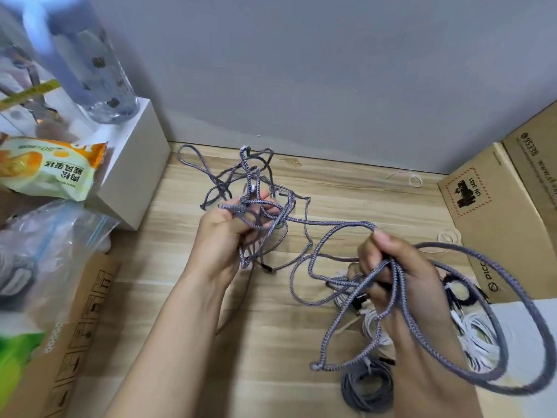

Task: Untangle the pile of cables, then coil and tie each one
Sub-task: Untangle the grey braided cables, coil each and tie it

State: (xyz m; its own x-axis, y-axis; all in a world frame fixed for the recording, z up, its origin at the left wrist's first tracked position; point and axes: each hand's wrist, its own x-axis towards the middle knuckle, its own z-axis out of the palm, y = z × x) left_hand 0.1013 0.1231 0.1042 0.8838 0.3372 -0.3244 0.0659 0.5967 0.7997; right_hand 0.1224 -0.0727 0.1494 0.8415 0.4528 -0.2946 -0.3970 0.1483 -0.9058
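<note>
We see both hands raised above the wooden surface [271, 342], each wrapped around part of the same grey braided cable [331, 226]. The left hand [224, 236] grips the tangled knot [256, 188] of that cable, fingers curled into the loops, which stick up and spill toward the wall. The right hand [398, 276] clutches several gathered strands, and a wide loop [512, 357] hangs out to its right. A slack stretch of cable runs between the two hands, which are held apart.

Below the right hand, a coiled grey cable [367, 390] lies on the surface, beside a bundle of white cables [479, 336] and a black one [461, 289]. Cardboard boxes [494, 212] stand on the right; a snack packet [51, 167], a plastic bag [51, 242] and a clear bottle [87, 64] are on the left.
</note>
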